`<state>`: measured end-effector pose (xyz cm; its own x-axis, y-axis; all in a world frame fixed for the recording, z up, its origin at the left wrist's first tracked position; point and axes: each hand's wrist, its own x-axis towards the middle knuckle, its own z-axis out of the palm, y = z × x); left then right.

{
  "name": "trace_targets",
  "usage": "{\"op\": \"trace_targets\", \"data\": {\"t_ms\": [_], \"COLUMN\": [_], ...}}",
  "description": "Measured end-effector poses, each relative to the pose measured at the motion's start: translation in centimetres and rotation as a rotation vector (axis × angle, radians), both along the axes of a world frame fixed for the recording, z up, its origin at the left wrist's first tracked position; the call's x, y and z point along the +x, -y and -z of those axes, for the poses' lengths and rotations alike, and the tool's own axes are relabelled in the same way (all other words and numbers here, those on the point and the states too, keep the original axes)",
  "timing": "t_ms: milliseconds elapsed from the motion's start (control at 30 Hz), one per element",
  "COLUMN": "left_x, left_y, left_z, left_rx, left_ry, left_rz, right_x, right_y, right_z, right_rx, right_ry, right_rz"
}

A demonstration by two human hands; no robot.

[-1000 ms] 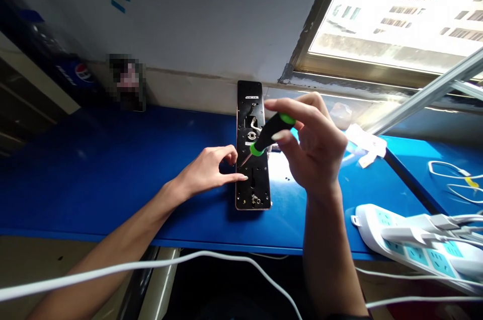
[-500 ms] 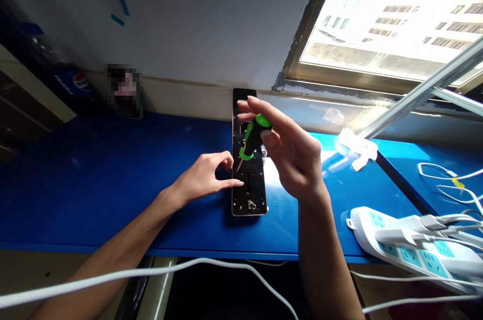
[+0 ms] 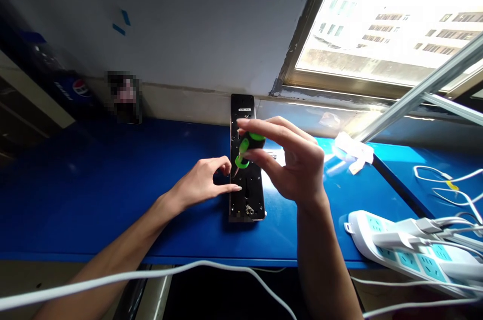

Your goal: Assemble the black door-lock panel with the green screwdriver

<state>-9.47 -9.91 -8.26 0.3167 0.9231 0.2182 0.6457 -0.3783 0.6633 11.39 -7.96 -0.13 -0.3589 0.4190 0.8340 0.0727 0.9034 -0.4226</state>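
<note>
A long black panel [image 3: 253, 186] with holes, slots and a small metal fitting near its close end lies lengthwise on the blue table. My left hand [image 3: 202, 179] steadies its left edge, thumb on the top face and curled fingers against the side. Above the panel, my right hand [image 3: 290, 159] grips a green and black screwdriver [image 3: 243, 154] between thumb and fingers. The screwdriver tilts, its tip down at the panel's left edge, between the thumb and fingers of my left hand. Whether a screw sits under the tip is too small to tell.
A white power strip [image 3: 405, 254] with plugs and cables sits at the right. A white cable [image 3: 204, 263] crosses in front of the table edge. A cola bottle [image 3: 73, 83] stands at the back left, and a metal bar [image 3: 422, 88] slants by the window at right.
My right hand has turned about the screwdriver handle, its fingers now bent more and spread from the thumb. The screwdriver tip stays at the panel's left edge. My left hand keeps its hold.
</note>
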Motion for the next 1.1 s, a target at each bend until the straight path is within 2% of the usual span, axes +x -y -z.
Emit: {"op": "trace_targets", "data": {"t_ms": [133, 300, 467, 533, 633, 700, 767, 933, 1000, 1100], "left_x": [-0.1, 0.0, -0.1, -0.2, -0.2, 0.2, 0.9, 4.7, 6.6, 9.5], "left_y": [0.0, 0.0, -0.2, -0.3, -0.3, -0.2, -0.3, -1.7, -2.6, -4.0], "left_z": [0.2, 0.1, 0.2, 0.0, -0.7, -1.5, -2.5, -4.3, -4.2, -3.3], "left_rx": [0.006, 0.005, 0.007, 0.032, 0.106, 0.162, 0.215, 0.302, 0.344, 0.406], "left_ry": [-0.008, -0.004, -0.021, -0.041, -0.081, -0.095, -0.105, -0.279, -0.384, -0.546], "left_rz": [-0.006, 0.007, -0.007, -0.011, 0.030, 0.085, 0.141, 0.317, 0.389, 0.504], "right_x": [-0.1, 0.1, -0.2, -0.2, 0.9, 2.3, 4.2, 8.6, 9.5, 10.0], "right_y": [-0.2, -0.1, -0.5, -0.7, -1.3, -1.8, -2.3, -3.2, -3.6, -4.1], "right_z": [0.0, 0.1, 0.4, 0.6, 0.7, 0.5, 0.2, 0.6, 1.2, 2.0], "right_rx": [0.031, -0.109, -0.029, -0.027, -0.015, 0.043, 0.068, -0.162, -0.244, -0.327], "right_ry": [-0.020, 0.073, 0.076, 0.048, -0.039, -0.143, -0.172, 0.053, 0.113, 0.137], "right_rz": [0.098, -0.063, 0.114, 0.141, 0.146, 0.204, 0.291, 0.408, 0.435, 0.431]}}
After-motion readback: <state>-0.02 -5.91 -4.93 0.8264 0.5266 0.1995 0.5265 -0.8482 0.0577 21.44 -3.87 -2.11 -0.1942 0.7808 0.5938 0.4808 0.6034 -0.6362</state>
